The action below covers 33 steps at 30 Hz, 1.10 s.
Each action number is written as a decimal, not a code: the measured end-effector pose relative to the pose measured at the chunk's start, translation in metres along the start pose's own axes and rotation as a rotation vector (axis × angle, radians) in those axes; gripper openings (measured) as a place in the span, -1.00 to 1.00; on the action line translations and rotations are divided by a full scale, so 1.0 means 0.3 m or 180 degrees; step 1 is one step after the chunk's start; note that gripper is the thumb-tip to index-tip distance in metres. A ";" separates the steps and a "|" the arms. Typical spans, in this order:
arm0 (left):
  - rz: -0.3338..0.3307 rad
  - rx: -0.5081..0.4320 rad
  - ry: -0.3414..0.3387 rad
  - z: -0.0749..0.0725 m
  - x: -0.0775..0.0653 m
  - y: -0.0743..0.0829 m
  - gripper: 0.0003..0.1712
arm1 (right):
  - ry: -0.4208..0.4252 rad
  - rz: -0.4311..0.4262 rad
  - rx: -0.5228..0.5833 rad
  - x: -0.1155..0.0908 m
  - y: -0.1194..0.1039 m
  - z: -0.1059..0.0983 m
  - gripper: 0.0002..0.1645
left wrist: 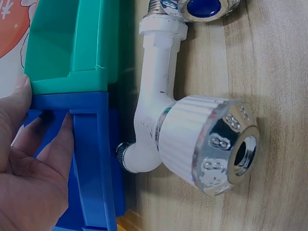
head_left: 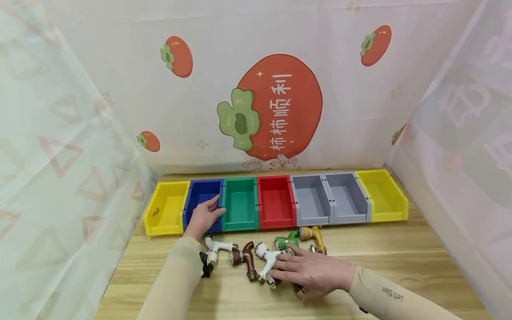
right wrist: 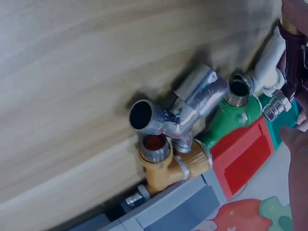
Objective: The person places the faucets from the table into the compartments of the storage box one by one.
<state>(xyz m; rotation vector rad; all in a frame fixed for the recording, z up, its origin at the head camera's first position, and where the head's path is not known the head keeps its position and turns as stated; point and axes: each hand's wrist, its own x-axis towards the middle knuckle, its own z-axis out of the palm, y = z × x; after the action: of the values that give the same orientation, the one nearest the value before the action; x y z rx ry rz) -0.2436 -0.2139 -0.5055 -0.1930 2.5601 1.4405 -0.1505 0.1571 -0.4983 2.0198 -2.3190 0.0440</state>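
Note:
My left hand (head_left: 206,215) reaches over the blue bin (left wrist: 91,168). Its fingertips touch the wall beside the green bin (left wrist: 62,84); the fingers are fairly straight and hold no faucet. A white faucet (left wrist: 154,110) with a ribbed, chrome-capped handle lies just in front of the blue bin. My right hand (head_left: 310,271) is low over the faucets and grips a dark brown faucet (right wrist: 294,62), mostly hidden under the fingers in the head view. Near its fingertips are another white faucet (head_left: 270,258) and a green faucet (head_left: 293,238).
Another brown faucet (head_left: 249,260) lies between the white ones. An orange-yellow faucet (right wrist: 161,173) and a silver metal faucet (right wrist: 185,113) lie together. The row continues with a red bin (head_left: 276,202), grey bins (head_left: 330,209) and yellow bins (head_left: 390,216) at both ends, before a printed backdrop.

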 end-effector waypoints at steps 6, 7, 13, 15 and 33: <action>0.0001 0.0014 0.0006 -0.004 -0.005 -0.001 -0.25 | 0.0128 0.0219 -0.0212 -0.012 0.049 -0.037 0.21; -0.0004 0.0017 0.0009 -0.005 -0.006 -0.001 -0.25 | 0.0127 0.0274 -0.0226 -0.018 0.061 -0.043 0.22; -0.0023 0.0008 0.0030 -0.008 -0.005 -0.009 -0.25 | 0.0199 0.0519 -0.0363 -0.072 0.146 -0.086 0.33; -0.0033 0.0004 0.0028 -0.009 -0.003 -0.013 -0.24 | 0.0254 0.0573 -0.0441 -0.096 0.173 -0.099 0.35; 0.0015 0.0056 -0.0022 -0.003 -0.004 -0.001 -0.26 | 0.0401 0.1484 -0.0616 -0.391 0.380 -0.159 0.24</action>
<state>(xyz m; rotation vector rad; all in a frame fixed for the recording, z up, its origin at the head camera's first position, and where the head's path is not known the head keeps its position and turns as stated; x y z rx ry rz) -0.2425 -0.2149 -0.5052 -0.1792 2.5687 1.4173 -0.2460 0.2919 -0.4562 1.3202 -2.5414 -0.0284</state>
